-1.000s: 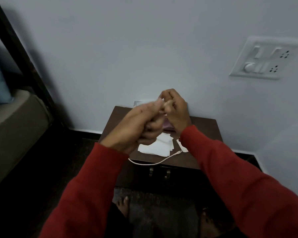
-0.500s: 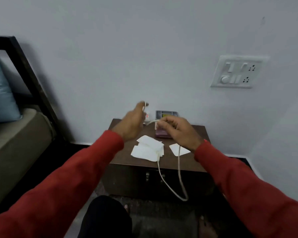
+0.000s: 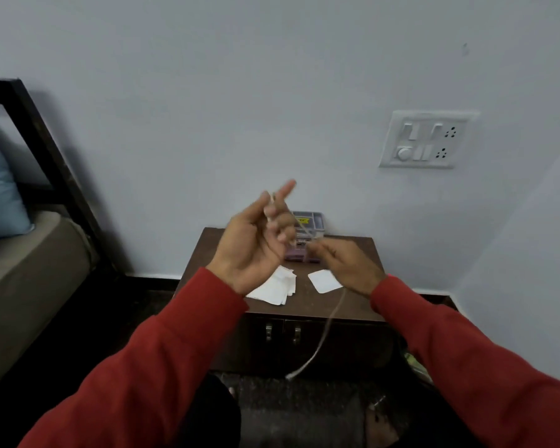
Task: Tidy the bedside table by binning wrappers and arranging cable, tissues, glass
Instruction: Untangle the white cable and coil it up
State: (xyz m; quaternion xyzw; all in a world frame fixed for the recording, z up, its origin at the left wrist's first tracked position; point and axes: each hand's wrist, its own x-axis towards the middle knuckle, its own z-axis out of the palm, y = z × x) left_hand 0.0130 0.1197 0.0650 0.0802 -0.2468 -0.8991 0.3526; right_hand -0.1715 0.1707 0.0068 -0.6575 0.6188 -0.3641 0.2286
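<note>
A person in red sleeves stands over a dark bedside table (image 3: 353, 253) set against a pale wall. The left hand (image 3: 256, 240) is raised, palm toward the camera, fingers loosely curled around one end of a thin white cable (image 3: 328, 321). The right hand (image 3: 346, 263), at three o'clock from the left, pinches the cable further along. From there the cable hangs over the table's front edge toward six o'clock, its free end dangling near the floor.

On the table top, a stack of tissues (image 3: 277, 286) lies at seven o'clock and a single white sheet (image 3: 324, 281) just right of it. A small tray (image 3: 307, 221) stands at twelve o'clock by the wall. No glass or bin is visible.

The step in hand appears to be coiling the cable. Next, the right hand likely needs to draw up the hanging length and loop it round the left fingers.
</note>
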